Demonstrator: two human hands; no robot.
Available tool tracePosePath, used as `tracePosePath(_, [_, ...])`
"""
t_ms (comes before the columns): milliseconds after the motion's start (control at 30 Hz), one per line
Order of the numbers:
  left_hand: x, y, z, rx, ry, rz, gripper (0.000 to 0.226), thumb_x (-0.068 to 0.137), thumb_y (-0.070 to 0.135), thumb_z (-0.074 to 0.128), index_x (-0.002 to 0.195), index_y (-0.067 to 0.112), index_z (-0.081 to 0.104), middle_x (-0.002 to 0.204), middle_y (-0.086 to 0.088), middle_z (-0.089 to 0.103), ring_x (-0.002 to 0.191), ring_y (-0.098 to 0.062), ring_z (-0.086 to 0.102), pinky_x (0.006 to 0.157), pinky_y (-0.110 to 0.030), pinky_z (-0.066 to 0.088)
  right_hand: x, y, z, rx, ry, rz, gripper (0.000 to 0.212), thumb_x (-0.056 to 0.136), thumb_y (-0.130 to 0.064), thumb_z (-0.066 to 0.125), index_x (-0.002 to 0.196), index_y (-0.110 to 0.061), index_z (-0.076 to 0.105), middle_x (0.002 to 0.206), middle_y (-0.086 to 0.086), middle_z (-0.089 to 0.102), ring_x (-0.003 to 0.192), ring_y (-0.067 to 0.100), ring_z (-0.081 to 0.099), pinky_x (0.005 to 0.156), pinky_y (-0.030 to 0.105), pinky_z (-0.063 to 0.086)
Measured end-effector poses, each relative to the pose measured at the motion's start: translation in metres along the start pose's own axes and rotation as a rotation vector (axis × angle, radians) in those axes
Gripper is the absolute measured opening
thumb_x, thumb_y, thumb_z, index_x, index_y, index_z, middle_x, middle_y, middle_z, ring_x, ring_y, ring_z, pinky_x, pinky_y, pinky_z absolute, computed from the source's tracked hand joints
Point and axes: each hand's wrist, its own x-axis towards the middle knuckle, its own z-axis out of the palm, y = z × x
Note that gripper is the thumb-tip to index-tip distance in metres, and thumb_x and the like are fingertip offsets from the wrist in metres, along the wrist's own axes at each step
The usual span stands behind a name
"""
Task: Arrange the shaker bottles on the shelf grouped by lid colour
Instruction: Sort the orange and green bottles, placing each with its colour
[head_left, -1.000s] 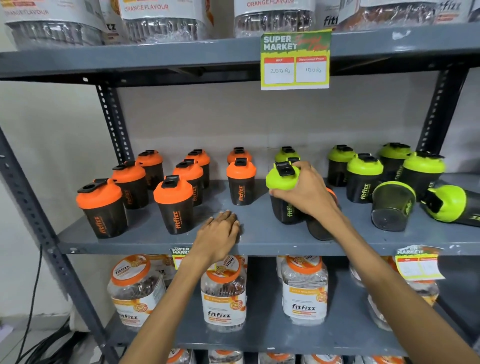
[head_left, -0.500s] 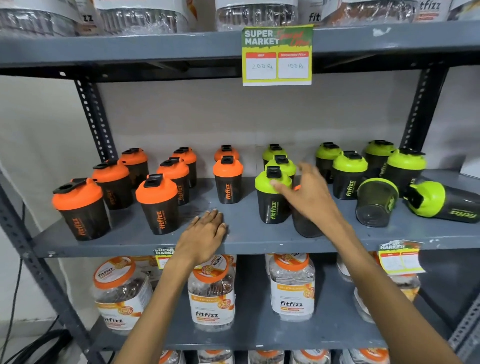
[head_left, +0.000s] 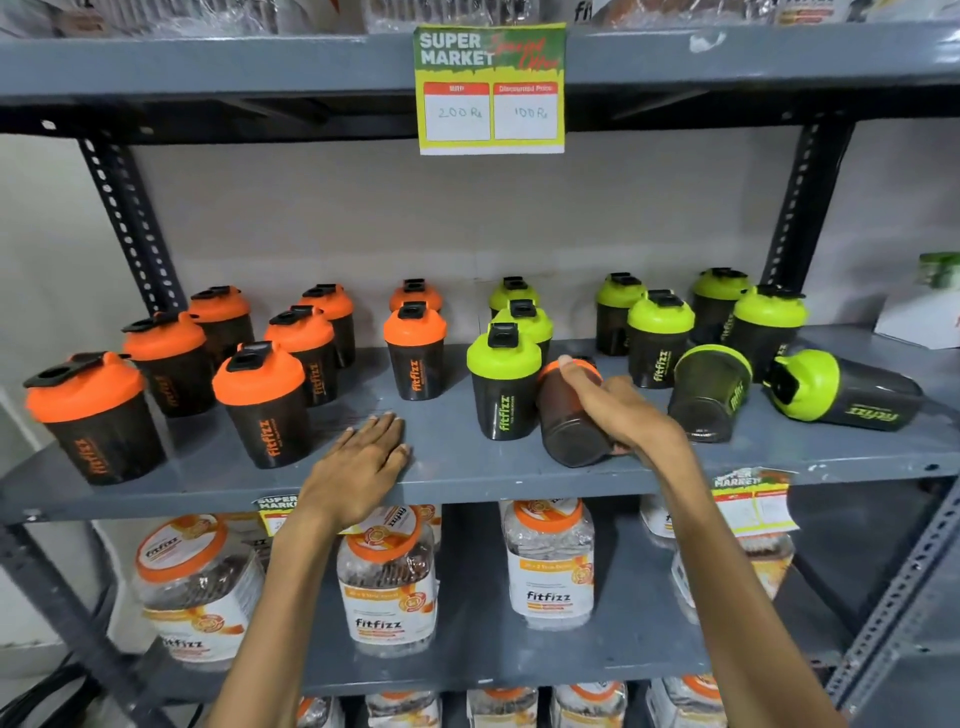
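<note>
Middle shelf (head_left: 467, 470): orange lids massed at left, green lids at right. One stray: orange-lidded bottle (head_left: 569, 415) tipped over among the greens, base toward camera, just beside upright green-lidded bottle (head_left: 503, 387).

Right hand (head_left: 621, 410) wrapped over the stray's side, fingers curled around the body, lid end pointing to the back. Grip looks closed, though the underside contact is hidden. Left hand (head_left: 363, 465) flat and open on the shelf's front edge, holding nothing, bracing.

Step in hand, by judgement: lift stray clear and carry left to the orange group.

Notes for doing it well:
- Lift before sliding; green neighbour near enough to be knocked.
- Turn upright in the air, lid up, then set down.
- Bare space in front of the lone orange pair (head_left: 415, 348) looks a fit landing spot, near the left hand.
- Further right, two green bottles (head_left: 841, 392) lying over; leave until stray is placed.
</note>
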Motion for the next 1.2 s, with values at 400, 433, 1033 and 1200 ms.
tracePosePath(400, [-0.005, 0.006, -0.003, 0.003, 0.049, 0.011, 0.058, 0.106, 0.044, 0.025, 0.159, 0.02, 0.025, 0.168, 0.002, 0.019, 0.156, -0.013, 0.015, 0.127, -0.035, 0.008, -0.034, 0.029, 0.006, 0.083, 0.145, 0.017, 0.09, 0.069, -0.065, 0.058, 0.129, -0.001, 0.038, 0.11, 0.012, 0.061, 0.102, 0.032, 0.06, 0.088, 0.041, 0.047])
tracePosePath(433, [-0.006, 0.006, -0.003, 0.0, 0.059, 0.016, 0.057, 0.106, 0.043, 0.026, 0.158, 0.019, 0.027, 0.167, 0.001, 0.021, 0.156, -0.014, 0.016, 0.127, -0.035, 0.01, -0.042, 0.032, 0.009, 0.101, 0.181, -0.02, 0.084, 0.069, -0.063, 0.061, 0.124, -0.004, 0.038, 0.106, 0.011, 0.062, 0.095, 0.03, 0.061, 0.085, 0.041, 0.048])
tracePosePath(1033, [-0.027, -0.005, -0.011, 0.04, 0.103, 0.011, 0.058, 0.107, 0.035, 0.022, 0.157, 0.007, 0.024, 0.166, -0.013, 0.023, 0.156, -0.024, 0.018, 0.128, -0.04, 0.013, -0.075, -0.098, 0.165, 0.298, 0.428, -0.444, 0.083, 0.065, -0.022, 0.083, 0.127, -0.012, 0.029, 0.112, 0.003, 0.055, 0.097, 0.016, 0.054, 0.076, 0.017, 0.04])
tracePosePath(1200, [-0.028, -0.005, -0.013, 0.069, 0.118, 0.022, 0.059, 0.106, 0.033, 0.025, 0.157, 0.004, 0.023, 0.166, -0.016, 0.022, 0.156, -0.026, 0.019, 0.127, -0.039, 0.012, -0.038, -0.103, 0.197, 0.311, 0.501, -0.485, 0.082, 0.063, -0.016, 0.084, 0.124, -0.006, 0.032, 0.111, 0.003, 0.048, 0.101, 0.019, 0.055, 0.076, 0.009, 0.035])
